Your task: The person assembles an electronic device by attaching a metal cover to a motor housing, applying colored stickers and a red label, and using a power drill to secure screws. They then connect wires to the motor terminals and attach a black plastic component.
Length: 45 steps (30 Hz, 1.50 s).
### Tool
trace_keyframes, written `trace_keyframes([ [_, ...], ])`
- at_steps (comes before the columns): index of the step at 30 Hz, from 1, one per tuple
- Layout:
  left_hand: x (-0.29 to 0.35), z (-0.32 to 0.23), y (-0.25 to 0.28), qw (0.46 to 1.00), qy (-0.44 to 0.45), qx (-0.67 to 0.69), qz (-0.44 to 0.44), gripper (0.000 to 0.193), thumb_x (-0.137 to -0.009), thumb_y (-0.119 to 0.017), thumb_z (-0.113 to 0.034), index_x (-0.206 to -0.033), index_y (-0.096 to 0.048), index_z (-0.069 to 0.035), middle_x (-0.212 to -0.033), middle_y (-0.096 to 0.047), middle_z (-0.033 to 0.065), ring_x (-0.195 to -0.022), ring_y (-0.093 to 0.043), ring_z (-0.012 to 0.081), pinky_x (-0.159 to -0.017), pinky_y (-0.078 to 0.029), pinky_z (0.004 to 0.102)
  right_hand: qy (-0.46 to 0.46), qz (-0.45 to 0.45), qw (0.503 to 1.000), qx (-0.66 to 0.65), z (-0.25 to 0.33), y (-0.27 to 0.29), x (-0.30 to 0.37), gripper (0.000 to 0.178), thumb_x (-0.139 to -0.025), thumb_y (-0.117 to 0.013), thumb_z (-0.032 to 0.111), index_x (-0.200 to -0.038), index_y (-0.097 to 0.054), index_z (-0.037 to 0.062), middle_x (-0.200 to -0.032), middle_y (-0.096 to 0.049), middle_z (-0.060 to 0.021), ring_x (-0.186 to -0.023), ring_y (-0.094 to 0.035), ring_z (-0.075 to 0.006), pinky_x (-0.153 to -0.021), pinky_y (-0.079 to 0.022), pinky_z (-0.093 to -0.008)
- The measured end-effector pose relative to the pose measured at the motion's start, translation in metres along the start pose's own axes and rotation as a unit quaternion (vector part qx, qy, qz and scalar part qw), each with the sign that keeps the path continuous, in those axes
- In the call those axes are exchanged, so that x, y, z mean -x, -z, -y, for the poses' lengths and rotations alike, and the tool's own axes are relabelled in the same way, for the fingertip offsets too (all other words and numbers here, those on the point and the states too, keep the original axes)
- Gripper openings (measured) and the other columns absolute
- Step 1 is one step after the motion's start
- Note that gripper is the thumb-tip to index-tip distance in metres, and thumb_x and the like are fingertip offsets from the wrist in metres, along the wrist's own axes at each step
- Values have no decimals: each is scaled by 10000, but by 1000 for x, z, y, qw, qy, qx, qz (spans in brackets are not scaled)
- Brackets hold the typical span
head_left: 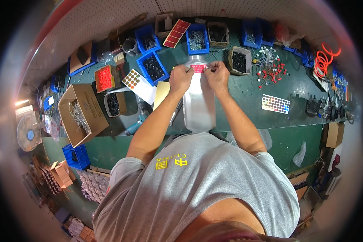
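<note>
A long silver-grey metal housing (199, 105) lies on the green workbench in front of me, its narrow neck pointing away. Near that neck, a small red label (198, 68) with pale print spans the gap between my hands. My left hand (181, 78) pinches the label's left end, and my right hand (218, 78) pinches its right end. Both hands rest at the housing's far part; whether the label touches the metal all along is hard to see. Beyond them leans a red sheet of labels (176, 34) against the bins.
Blue bins (152, 67) of small hardware line the bench's back. To the left are a cardboard box (84, 115), a box of red parts (105, 78), a sticker sheet (133, 80) and a teal power tool (140, 117). Rightward lie loose wires (270, 66) and a dotted sticker sheet (275, 104).
</note>
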<state>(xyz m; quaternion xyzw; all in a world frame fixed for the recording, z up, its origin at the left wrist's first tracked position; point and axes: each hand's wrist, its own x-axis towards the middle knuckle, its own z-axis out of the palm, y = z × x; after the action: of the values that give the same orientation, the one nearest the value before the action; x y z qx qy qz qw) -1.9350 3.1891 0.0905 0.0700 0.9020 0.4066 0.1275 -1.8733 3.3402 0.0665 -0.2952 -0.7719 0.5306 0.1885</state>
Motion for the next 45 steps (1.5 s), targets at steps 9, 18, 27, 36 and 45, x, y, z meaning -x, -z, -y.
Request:
trace_keyframes([
  [9, -6, 3, 12, 998, 43, -47, 18, 390, -787, -809, -364, -705, -688, -2, -736, -706, 186, -734, -709, 330, -687, -537, 444, 1, -9, 997, 74, 11, 8, -4, 328, -744, -827, 146, -970, -647, -10, -791, -707, -117, -713, -686, -221, -691, -552, -341],
  [18, -10, 42, -4, 988, -44, 79, -127, 711, -849, -783, -401, -1395, -519, -29, -1334, -555, 258, -1242, -538, 395, -1044, -447, 427, -18, -50, 998, -31, -38, 6, -12, 734, -790, -821, 374, -1316, -544, -58, -1228, -617, -224, -1115, -598, -307, -987, -476, -394],
  [27, -11, 20, -26, 998, 40, 43, 2, 917, -819, -771, -495, -1552, -336, -157, -1544, -431, 201, -1440, -396, 378, -1158, -211, 675, -59, 34, 994, 86, -40, -1, -13, 992, -708, -893, 473, -1421, -474, -75, -1347, -603, -268, -1242, -589, -344, -1056, -457, -404],
  [36, 10, 59, 9, 944, 30, 318, -85, 728, -928, -734, -391, -1461, -439, 9, -1194, -637, 152, -1061, -615, 224, -914, -490, 313, -204, -38, 954, -217, -42, 30, 6, 488, -951, -684, 410, -1235, -616, 19, -1131, -676, -117, -1023, -648, -218, -845, -527, -374],
  [45, 188, 212, 45, 955, 100, 265, 87, 302, -975, -655, -258, -966, -706, 40, -764, -613, 3, -670, -531, 74, -603, -426, 261, -319, 83, 929, -171, -135, 114, 200, 245, -1000, -587, 299, -1036, -655, 67, -929, -666, -61, -831, -653, -173, -710, -540, -324],
])
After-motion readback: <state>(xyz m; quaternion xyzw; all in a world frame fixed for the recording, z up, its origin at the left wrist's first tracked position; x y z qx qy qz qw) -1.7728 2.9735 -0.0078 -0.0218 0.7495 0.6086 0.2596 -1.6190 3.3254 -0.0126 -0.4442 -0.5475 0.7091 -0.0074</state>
